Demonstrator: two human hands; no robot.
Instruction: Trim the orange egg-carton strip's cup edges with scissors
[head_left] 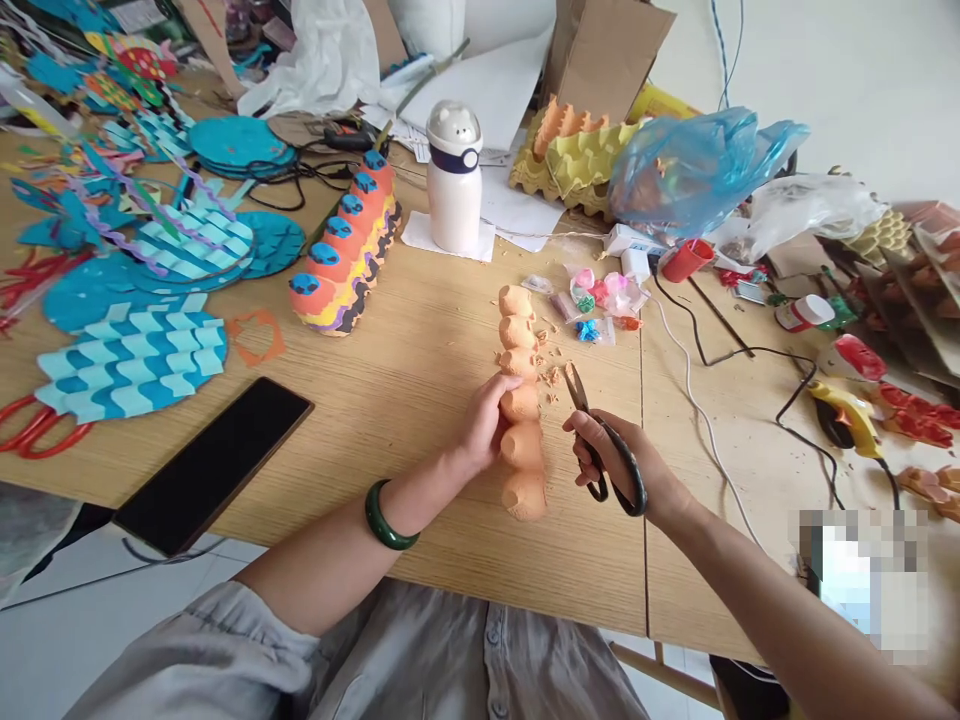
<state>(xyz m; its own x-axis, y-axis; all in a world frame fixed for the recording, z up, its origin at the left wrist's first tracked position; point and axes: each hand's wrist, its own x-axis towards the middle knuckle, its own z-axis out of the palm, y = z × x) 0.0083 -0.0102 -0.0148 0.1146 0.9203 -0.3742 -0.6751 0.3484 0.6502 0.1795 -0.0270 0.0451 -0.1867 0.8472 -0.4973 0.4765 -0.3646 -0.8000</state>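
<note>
A strip of orange egg-carton cups (519,400) lies lengthwise on the wooden table (405,350). My left hand (484,420) is closed on the strip's left side near its middle, pressing it down. My right hand (622,462) grips black-handled scissors (600,440), fingers through the loops. The blades point up and left, with their tips just right of the strip beside small orange cuttings (553,375). A green bangle (386,517) circles my left wrist.
A dark phone (214,462) lies at the near left edge. Blue paper fish crafts (142,345), a painted egg-carton caterpillar (346,245) and a white bear-lid bottle (454,180) stand behind. Egg trays (570,150), a blue bag (690,165), cables and a yellow glue gun (844,410) crowd the right.
</note>
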